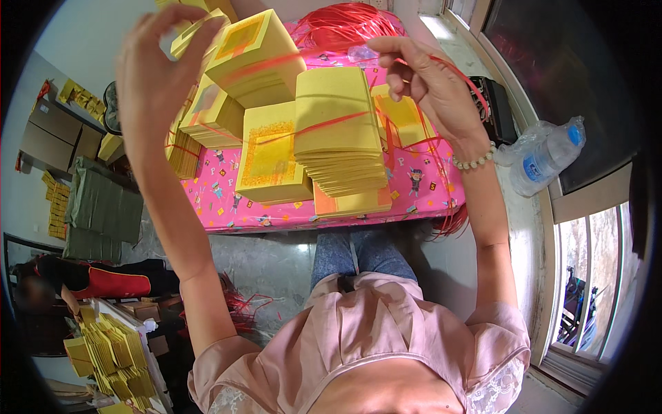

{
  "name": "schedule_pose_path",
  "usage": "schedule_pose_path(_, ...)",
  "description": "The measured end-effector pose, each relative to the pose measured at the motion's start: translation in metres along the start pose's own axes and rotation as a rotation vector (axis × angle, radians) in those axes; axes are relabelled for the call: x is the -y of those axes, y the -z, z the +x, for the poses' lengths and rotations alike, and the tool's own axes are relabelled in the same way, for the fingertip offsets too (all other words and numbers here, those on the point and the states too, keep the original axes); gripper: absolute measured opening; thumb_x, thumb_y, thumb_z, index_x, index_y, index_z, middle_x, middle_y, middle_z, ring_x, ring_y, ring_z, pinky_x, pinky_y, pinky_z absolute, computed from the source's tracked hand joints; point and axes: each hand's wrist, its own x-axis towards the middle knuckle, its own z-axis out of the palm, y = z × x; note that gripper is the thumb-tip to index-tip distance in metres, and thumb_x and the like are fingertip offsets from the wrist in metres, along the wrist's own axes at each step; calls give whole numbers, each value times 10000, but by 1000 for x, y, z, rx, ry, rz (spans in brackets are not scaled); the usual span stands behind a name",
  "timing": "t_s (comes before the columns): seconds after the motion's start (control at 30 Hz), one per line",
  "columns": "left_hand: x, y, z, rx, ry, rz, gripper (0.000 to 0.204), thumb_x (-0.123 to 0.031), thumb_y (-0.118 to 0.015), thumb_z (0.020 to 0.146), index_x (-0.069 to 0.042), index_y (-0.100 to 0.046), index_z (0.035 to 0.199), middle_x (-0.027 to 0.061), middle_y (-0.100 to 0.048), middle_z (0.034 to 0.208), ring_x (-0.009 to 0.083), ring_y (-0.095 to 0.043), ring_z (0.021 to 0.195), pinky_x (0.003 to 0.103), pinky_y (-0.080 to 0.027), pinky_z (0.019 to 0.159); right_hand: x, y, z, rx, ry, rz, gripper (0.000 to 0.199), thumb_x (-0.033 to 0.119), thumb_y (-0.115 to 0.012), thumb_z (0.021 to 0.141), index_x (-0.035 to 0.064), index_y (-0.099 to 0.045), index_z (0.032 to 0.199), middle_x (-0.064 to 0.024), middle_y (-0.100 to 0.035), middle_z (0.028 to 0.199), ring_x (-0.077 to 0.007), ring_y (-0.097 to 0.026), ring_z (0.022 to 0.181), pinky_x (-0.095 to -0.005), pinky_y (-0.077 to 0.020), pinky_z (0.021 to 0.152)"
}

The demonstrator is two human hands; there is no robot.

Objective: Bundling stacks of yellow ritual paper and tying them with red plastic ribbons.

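My left hand [155, 65] is raised at the upper left, thumb and forefinger curled together near a tall yellow paper stack [258, 52]; whatever they pinch is too blurred to make out. My right hand [431, 79] is closed on a red plastic strip [317, 52], which runs leftward in a blur across that stack and trails behind the wrist. Between and below my hands, another yellow paper stack [334, 117] has a red strip across its top. It rests on other stacks, beside one with an orange-gold printed panel [272, 148].
A pink patterned cloth [420, 183] covers the table. Red strips [348, 24] lie heaped at its far side. A bagged plastic bottle [552, 159] stands on the right sill. At lower left, another person [103, 279] reaches toward more yellow bundles [114, 352]; red strips [234, 303] litter the floor.
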Motion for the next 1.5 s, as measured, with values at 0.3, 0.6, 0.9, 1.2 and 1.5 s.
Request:
schedule_pose_path(0.3,-50,-40,-44,685,536,-873,463,-435,-533,972,-2,-676,1054,16,-631,718,39,-493,555,221,-381,476,-2,-47,19,71,-74,58,464,361,-388,1046,-6,-576,1259,24,-554,904,-39,-488,730,-175,-422,650)
schedule_pose_path(0.6,-19,-70,-57,64,917,-2036,399,-311,-546,990,-31,-533,1274,19,-591,973,92,-547,805,237,-480,694,-9,-42,20,97,-143,82,450,366,-414,1038,17,-579,1269,54,-542,901,-21,-487,732,-171,-396,615)
schedule_pose_path(0.9,-6,-105,-113,6,998,-1461,290,-250,-594,968,-35,-671,1147,34,-694,969,102,-636,877,260,-504,793,-63,-5,-5,-174,-208,-14,370,335,-492,1015,46,-640,1192,55,-582,864,-17,-513,721,-175,-418,615)
schedule_pose_path(1.2,-10,-116,-147,128,1014,-1249,291,-267,-527,1004,-9,-655,1045,41,-664,842,105,-629,734,249,-520,644,-97,12,-30,-361,-413,-62,278,343,-612,953,74,-644,890,36,-591,765,-31,-524,653,-175,-413,580)
schedule_pose_path(1.5,-11,-118,-159,176,1043,-1289,285,-301,-516,1007,-29,-602,995,25,-637,794,98,-616,662,264,-535,609,-103,11,-45,-361,-421,-44,321,381,-590,958,78,-639,864,51,-565,723,-23,-515,636,-183,-422,578)
